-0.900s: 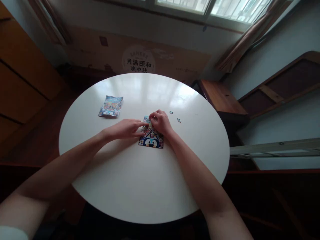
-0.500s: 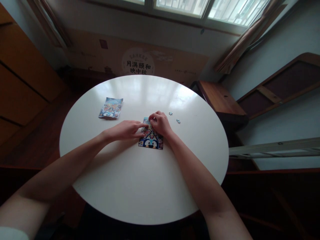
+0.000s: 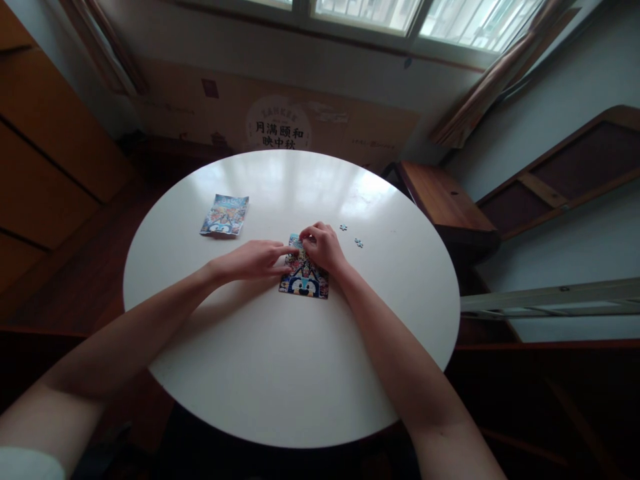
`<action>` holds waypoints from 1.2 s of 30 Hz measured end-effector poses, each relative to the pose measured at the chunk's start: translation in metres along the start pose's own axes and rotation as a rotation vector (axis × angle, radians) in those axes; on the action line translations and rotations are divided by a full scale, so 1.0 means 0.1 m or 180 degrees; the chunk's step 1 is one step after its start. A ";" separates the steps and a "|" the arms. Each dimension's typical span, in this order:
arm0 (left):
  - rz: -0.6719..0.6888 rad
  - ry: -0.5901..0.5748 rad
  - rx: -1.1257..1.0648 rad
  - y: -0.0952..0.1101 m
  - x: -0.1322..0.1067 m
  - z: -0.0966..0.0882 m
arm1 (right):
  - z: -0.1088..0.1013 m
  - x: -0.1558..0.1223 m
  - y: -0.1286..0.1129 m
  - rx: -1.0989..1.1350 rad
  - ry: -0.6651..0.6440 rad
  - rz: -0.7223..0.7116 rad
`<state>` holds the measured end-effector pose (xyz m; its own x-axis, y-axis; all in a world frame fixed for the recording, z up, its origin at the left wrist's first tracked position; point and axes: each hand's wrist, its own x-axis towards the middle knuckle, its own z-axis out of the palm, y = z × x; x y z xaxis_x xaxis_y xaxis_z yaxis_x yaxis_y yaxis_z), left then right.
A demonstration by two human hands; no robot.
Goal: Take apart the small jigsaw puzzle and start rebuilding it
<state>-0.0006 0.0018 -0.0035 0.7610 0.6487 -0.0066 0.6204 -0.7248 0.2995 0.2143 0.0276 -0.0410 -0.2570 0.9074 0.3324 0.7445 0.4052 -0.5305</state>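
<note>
A small colourful jigsaw puzzle (image 3: 304,287) lies flat on the white table, with a blue and white cartoon face along its near edge. My left hand (image 3: 255,259) rests at the puzzle's left edge, fingers stretched apart and fingertips touching it. Over the puzzle's upper part is my right hand (image 3: 323,245), its thumb and fingers pinched together. Whatever lies in that pinch is too small and covered to make out. Loose puzzle pieces (image 3: 359,243) lie on the table just right of my right hand.
A printed packet (image 3: 225,215) with a matching picture lies at the left of the round white table (image 3: 260,373). Beyond the table's right edge stands a wooden cabinet (image 3: 443,197). A window (image 3: 367,15) and a printed banner (image 3: 200,117) are behind.
Both hands keep nearly the same pose over the puzzle. The whole view has shifted very slightly; the puzzle, packet and loose pieces stay where they were on the table.
</note>
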 end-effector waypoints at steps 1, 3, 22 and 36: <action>-0.0003 0.0001 -0.0007 0.00 0.00 0.00 | 0.00 0.00 0.00 0.0000 0.0003 -0.0002; -0.0007 0.0003 -0.0016 -0.01 0.00 0.01 | 0.00 0.00 -0.01 -0.0005 -0.0001 -0.0002; -0.0058 0.0011 0.0059 -0.01 0.01 0.02 | 0.04 0.01 0.06 0.0046 0.0131 -0.0115; 0.0055 0.0068 0.0085 -0.03 0.01 0.04 | -0.10 -0.04 -0.08 -0.0151 0.0645 -0.0316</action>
<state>-0.0012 0.0041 -0.0080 0.7677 0.6405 0.0187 0.6122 -0.7417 0.2739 0.2159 0.0198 -0.0304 -0.2051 0.8205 0.5336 0.7510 0.4815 -0.4518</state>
